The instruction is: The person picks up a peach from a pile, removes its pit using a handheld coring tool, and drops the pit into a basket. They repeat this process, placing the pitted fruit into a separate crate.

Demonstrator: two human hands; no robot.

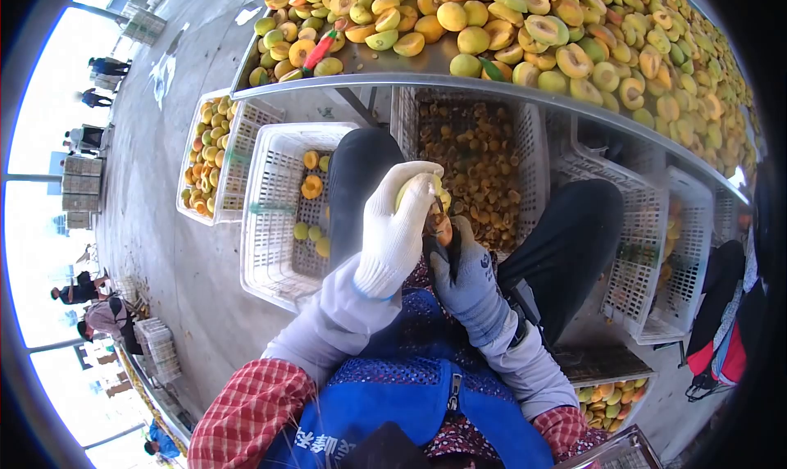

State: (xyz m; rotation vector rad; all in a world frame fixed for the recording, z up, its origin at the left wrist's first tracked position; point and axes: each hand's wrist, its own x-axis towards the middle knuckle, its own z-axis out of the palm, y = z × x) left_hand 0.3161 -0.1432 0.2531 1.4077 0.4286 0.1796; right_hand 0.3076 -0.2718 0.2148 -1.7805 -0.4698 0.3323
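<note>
The yellow-green fruit [444, 199] is grasped between thumb and fingers of the white-gloved left hand [396, 227], with the curled grey-gloved right hand [467, 279] just beside it toward the body, whose hold, like the fruit's long axis, I cannot tell.

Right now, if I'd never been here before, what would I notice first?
Probably the huge heap of mostly halved stone fruit, yellow, green and orange, across the metal table at the top. Next, the white-gloved left hand and grey-gloved right hand, close together in the middle, the left holding a yellowish piece of fruit. Then a slim red object near the table's left end in the picture.
</note>
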